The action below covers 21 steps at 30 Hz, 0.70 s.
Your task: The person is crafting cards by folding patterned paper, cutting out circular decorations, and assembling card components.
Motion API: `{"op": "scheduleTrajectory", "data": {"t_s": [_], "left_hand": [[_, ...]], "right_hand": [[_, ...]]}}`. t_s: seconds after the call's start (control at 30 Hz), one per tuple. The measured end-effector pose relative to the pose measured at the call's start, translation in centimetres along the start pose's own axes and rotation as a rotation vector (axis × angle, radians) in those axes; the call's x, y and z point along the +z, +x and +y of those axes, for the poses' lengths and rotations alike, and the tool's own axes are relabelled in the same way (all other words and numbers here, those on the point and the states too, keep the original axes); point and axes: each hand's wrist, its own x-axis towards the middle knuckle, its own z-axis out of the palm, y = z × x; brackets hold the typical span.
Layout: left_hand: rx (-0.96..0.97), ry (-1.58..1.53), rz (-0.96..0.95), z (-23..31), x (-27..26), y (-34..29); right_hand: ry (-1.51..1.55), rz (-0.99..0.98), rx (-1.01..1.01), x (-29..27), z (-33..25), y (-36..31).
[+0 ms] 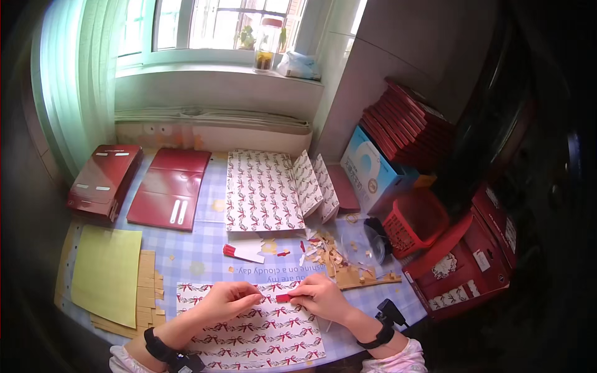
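Hands: near each other over the surface (208, 244), not touching. The right hand (324, 299) is pinched between thumb and fingers on 1 small red piece (283, 298). The left hand (225, 304) has its thumb and fingertips drawn close, just left of that piece; whether it grips anything cannot be told.

Main items: the red piece sits between the 2 hands, above a white patterned sheet (264, 343) that lies flat beneath them. Whether the piece touches the sheet cannot be determined.

Handling assessment: the red piece appears very light and thin, likely paper or film, and easily creased or bent. A fingertip hold at its edge, as the right hand has it, is judged suitable; a broad grip would cover it. The sheet looks light and fairly stiff, with a smooth face that may slide; best held by its margins, with flat pressure.

Surroundings: directly beyond the hands lies a red-and-white strip (244, 253), with an upright patterned folder (264, 191) farther out. Beyond the right hand are loose paper scraps (323, 252) and, to the right of these, a red basket (415, 224). Left of the left hand, a yellow sheet (107, 273) overlies brown strips (147, 292).
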Motion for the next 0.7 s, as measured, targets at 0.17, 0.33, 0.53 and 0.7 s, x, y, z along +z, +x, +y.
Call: {"op": "scheduleTrajectory", "data": {"t_s": [0.17,0.33,0.53,0.7], "left_hand": [[0.055,0.027,-0.003,-0.43,0.02,0.18],[0.052,0.037,0.000,-0.42,0.14,0.37],[0.063,0.003,-0.010,-0.89,0.02,0.48],[0.058,-0.012,-0.009,-0.64,0.09,0.38]], "right_hand": [[-0.015,0.008,-0.014,0.05,0.10,-0.09],[-0.021,0.014,-0.016,-0.12,0.13,-0.05],[-0.005,-0.007,0.004,0.03,0.19,0.00],[0.000,-0.001,-0.002,-0.01,0.10,0.02]]}}
